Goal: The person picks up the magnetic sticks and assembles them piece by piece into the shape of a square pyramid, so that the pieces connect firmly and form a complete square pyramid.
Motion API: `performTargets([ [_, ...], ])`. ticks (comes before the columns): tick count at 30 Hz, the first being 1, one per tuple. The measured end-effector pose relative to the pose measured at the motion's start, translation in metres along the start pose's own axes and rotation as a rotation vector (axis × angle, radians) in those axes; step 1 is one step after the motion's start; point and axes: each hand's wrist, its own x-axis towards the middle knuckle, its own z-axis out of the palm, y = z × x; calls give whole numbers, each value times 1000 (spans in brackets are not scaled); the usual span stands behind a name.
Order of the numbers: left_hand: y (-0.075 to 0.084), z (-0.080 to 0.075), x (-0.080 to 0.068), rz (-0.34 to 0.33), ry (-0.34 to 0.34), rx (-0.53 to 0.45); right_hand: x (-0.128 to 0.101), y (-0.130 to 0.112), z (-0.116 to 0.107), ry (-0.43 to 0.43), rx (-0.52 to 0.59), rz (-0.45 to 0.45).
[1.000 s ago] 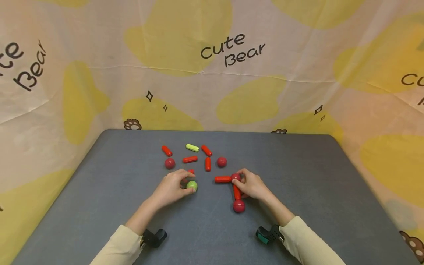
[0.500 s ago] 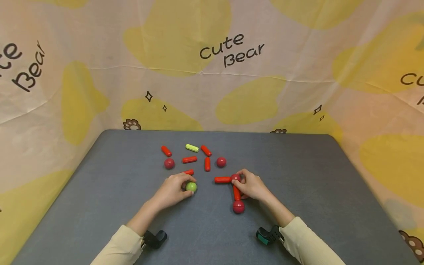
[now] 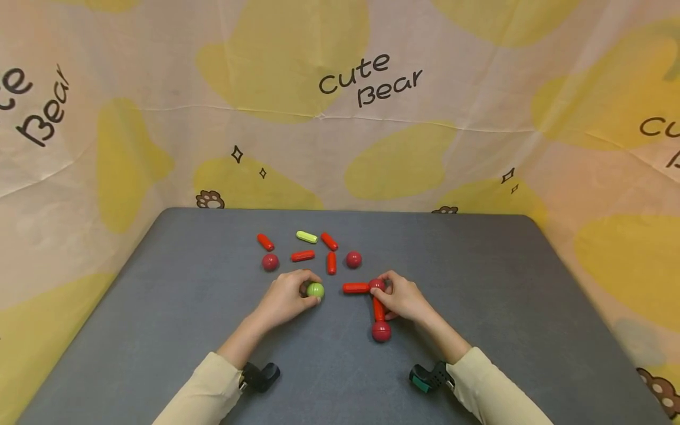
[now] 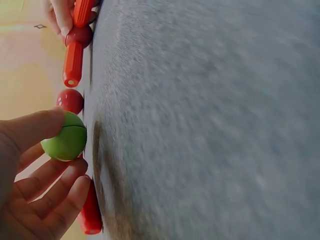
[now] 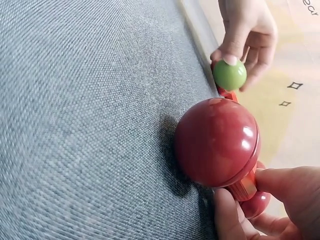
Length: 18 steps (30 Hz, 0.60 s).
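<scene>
Pinched between thumb and curled fingers of the left hand [image 3: 287, 297] is a small glossy green ball [image 3: 316, 290], seen close in the left wrist view [image 4: 65, 142] with the thumb on top and the fingers below. Right hand [image 3: 405, 298] grips an L-shaped assembly of red sticks and dark red balls; its fingers curl round the corner ball [image 3: 378, 284] and the near stick [image 3: 378, 309].

Largest to smallest:
- Grey fabric-covered table [image 3: 504, 307], backed by a cream cloth backdrop [image 3: 159, 71] with yellow patches and "cute Bear" lettering.
- Both hands, cream sleeves, near the table's middle. Green ball sits low at the table surface, just left of the assembly's free stick end; contact with the table cannot be told.
- Assembly: 1 horizontal red plastic stick [image 3: 355, 287] running left from the corner ball, the near stick running toward the person, ending in 1 dark red glossy ball [image 3: 381, 331] resting on the table. This end ball fills the right wrist view [image 5: 217, 142].
- Loose pieces behind the hands: 2 dark red balls [image 3: 270, 261] and [image 3: 353, 259], 4 red sticks, e.g. [image 3: 303, 255], and 1 yellow-green stick [image 3: 307, 237].
- 1 more red stick lies partly hidden under the left hand's fingers [image 4: 91, 212].
</scene>
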Motion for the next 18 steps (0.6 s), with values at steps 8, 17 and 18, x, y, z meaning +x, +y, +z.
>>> performTargets([
  [8,5,6,13,-62,1,-99,0,-1,-1,-4,18,-10],
  [17,6,16,22,-82,-28,-125,0,0,0,-4,24,-6],
  [18,7,16,23,-83,-33,-129,1,1,0,-4,25,-7],
])
